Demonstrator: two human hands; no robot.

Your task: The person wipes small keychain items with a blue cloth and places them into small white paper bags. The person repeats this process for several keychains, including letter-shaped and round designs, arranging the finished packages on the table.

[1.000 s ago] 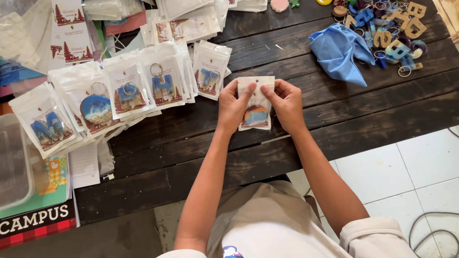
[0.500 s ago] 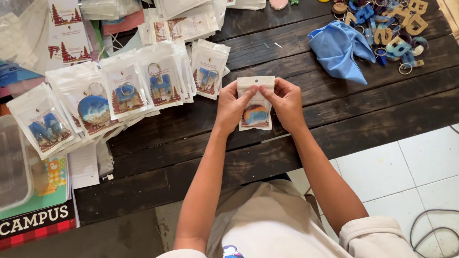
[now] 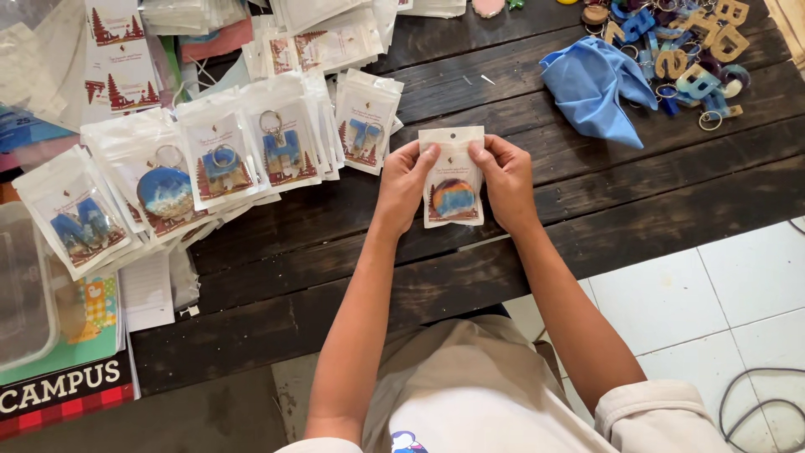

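At the centre of the frame, the left hand (image 3: 404, 186) and right hand (image 3: 506, 180) pinch a clear packet (image 3: 453, 177) by its top corners, thumbs on its face, flat above the dark plank table (image 3: 335, 277). A round blue-and-orange keychain (image 3: 454, 199) sits inside it. Left of centre lie rows of similar packets (image 3: 210, 159). At the upper right a blue cloth (image 3: 591, 84) lies beside loose letter keychains (image 3: 696, 50).
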